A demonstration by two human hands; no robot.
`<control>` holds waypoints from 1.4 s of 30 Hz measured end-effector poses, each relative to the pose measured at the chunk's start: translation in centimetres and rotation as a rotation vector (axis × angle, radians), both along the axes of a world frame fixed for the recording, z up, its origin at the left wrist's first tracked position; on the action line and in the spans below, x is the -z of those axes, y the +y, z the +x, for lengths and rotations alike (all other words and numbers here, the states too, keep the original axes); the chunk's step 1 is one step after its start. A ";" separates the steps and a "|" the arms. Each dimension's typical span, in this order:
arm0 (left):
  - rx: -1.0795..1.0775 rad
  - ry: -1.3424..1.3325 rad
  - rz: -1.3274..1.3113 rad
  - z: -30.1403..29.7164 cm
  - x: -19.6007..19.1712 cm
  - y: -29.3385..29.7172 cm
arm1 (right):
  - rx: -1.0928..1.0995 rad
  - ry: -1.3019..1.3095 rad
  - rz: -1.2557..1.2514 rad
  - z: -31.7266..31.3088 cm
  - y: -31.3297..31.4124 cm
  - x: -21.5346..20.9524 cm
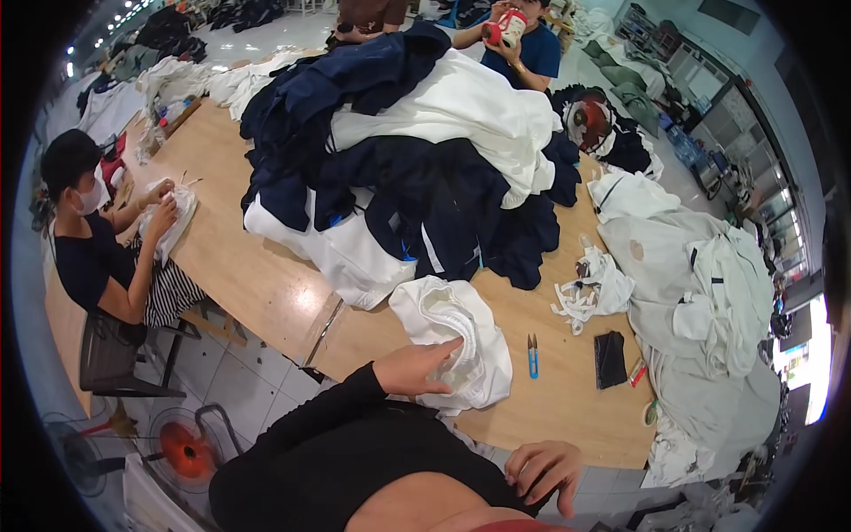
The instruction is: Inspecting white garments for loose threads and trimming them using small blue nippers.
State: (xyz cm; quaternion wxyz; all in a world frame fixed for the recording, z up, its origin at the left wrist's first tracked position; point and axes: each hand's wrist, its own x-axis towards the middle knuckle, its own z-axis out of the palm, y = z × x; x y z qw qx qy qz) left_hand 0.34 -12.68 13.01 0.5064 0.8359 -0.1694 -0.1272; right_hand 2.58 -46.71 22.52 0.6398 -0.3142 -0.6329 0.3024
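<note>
The left hand (417,368) rests flat on a crumpled white garment (452,341), fingers extended, not clamped. The garment lies at the near edge of the wooden worktop (257,284). The right hand (542,470) hangs below the near edge, fingers loosely curled, holding nothing. Blue thread snips (532,355) lie just right of the garment; a black wallet-like case (610,359) lies further right. A pile of navy and white garments (417,168) occupies the worktop centre. A pale grey pile (709,301) covers the right edge.
</note>
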 end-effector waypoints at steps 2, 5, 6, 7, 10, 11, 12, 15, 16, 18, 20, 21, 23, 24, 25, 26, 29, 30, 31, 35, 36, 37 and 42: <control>0.146 -0.211 0.209 -0.5 1.1 0.9 | -0.077 0.072 -0.089 0.1 0.6 -0.1; 0.332 -0.139 0.531 -1.1 0.6 2.4 | 0.072 0.104 -0.207 -0.1 3.5 -2.1; 0.319 0.073 0.522 -0.9 -0.6 2.8 | 0.035 0.034 -0.209 0.2 3.4 -2.2; 0.323 0.077 0.518 -0.7 -1.4 3.5 | 0.038 0.039 -0.213 0.3 2.7 -1.9; 0.062 0.045 0.562 -1.7 -2.0 6.9 | -0.075 0.004 -0.089 0.7 0.7 0.0; -0.053 -0.055 0.598 -1.9 -1.5 8.0 | -0.056 0.006 -0.089 -0.2 0.3 0.2; -0.261 -0.172 0.736 -1.9 -2.3 8.4 | 0.016 0.050 -0.356 -0.7 0.1 0.4; -0.691 -0.333 0.936 -2.5 -6.6 8.9 | 0.057 0.044 -0.559 -0.3 1.5 -0.6; -0.585 -0.441 0.704 -2.0 -7.8 9.2 | 0.058 0.039 -0.552 -0.4 0.6 -0.8; -0.349 -0.500 0.282 -0.3 -8.2 9.4 | 0.033 0.066 -0.527 -0.7 -2.7 0.4; -0.281 -0.425 0.595 -0.8 -7.6 9.4 | -0.080 0.331 -0.616 -1.3 -4.7 2.1; -0.213 -0.401 0.817 -0.7 -6.5 9.7 | -0.082 0.374 -0.739 -1.6 -5.0 2.1; -0.125 -0.299 0.909 0.6 -2.1 9.8 | 0.059 0.421 -0.812 -2.9 -2.0 0.8; -0.194 -0.079 0.894 1.4 -0.7 9.0 | 0.168 0.404 -0.877 -3.2 -1.1 0.6; -0.274 0.139 0.877 2.0 1.2 8.4 | 0.168 0.415 -0.881 -3.3 -1.9 0.9; -0.316 0.014 0.767 1.4 6.1 8.2 | 0.122 0.462 -0.811 -3.8 -3.2 1.0; -0.494 -0.372 0.890 -0.6 13.6 3.8 | -0.040 0.614 -0.697 -6.5 -6.5 2.9; -0.506 -0.295 0.886 -0.6 13.4 2.8 | 0.063 0.707 -0.672 -7.4 -6.5 3.4; -0.525 -0.270 0.887 -0.5 13.5 2.7 | 0.159 0.794 -0.650 -7.3 -4.8 2.8; -0.581 -0.278 0.852 -0.1 12.7 2.6 | 0.240 0.200 -0.781 -5.0 -2.3 3.0; -0.579 -0.286 0.850 -0.5 12.7 2.8 | 0.276 0.227 -0.714 -4.9 -3.0 2.5; -0.549 -0.314 0.839 -0.4 12.7 2.8 | 0.255 0.228 -0.723 -5.0 -4.3 2.9; -0.604 -0.301 0.809 -0.6 12.5 2.7 | 0.639 0.948 -0.542 -4.8 -6.2 5.7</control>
